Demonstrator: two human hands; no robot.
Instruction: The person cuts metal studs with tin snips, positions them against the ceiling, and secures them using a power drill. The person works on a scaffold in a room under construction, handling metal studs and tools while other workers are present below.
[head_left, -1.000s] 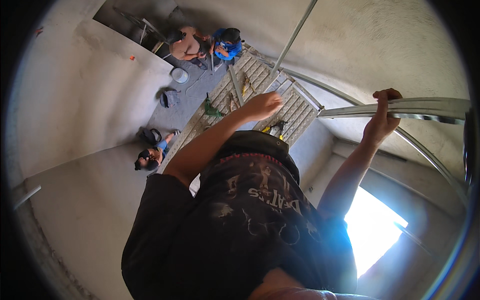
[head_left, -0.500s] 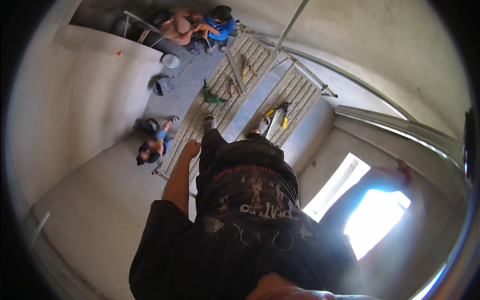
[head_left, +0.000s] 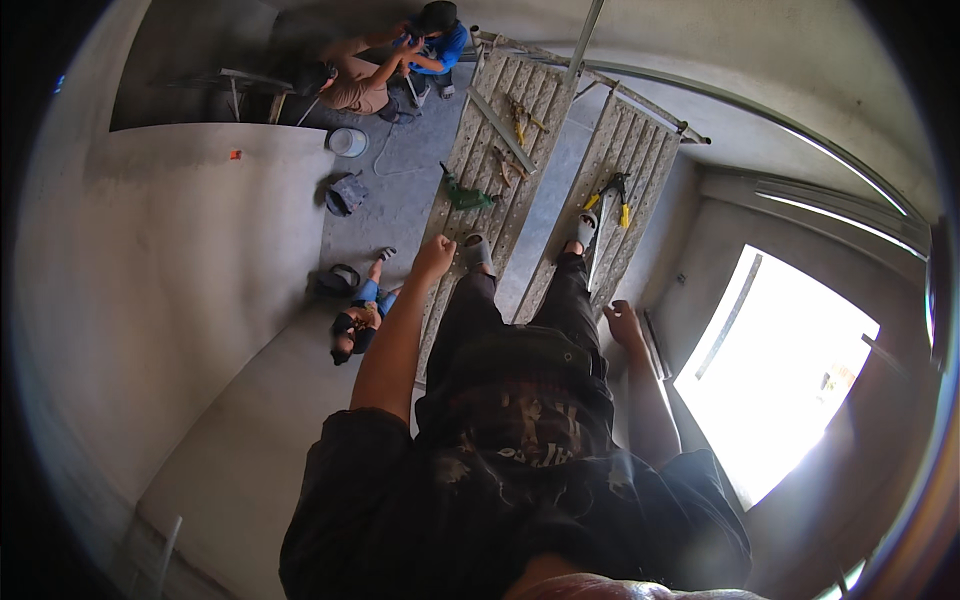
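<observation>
My left hand (head_left: 435, 258) is closed in a fist beside my left foot, above the edge of the left metal scaffold plank (head_left: 530, 190); nothing shows in it. My right hand (head_left: 625, 325) hangs near my right thigh, fingers loosely curled and apart, holding nothing visible. A green power drill (head_left: 468, 196) lies just beyond my left foot. Farther along that plank are a pair of pliers (head_left: 508, 166), a yellow-handled hand tool (head_left: 522, 122) and a metal strip (head_left: 500, 130). Black tin snips with yellow handles (head_left: 610, 198) lie by my right foot on the right plank (head_left: 640, 145).
A gap between the planks shows the floor below. Two people (head_left: 385, 70) crouch at the far left, with a white bucket (head_left: 347, 142) and a dark bag (head_left: 345, 194) nearby. Another person (head_left: 362, 318) sits below left. Metal rails (head_left: 840, 215) run along the right wall beside a bright window (head_left: 780, 370).
My right hand has come down from its outstretched place near the window to my side. My left hand has moved forward and up. The view has turned, and my right foot shows more fully.
</observation>
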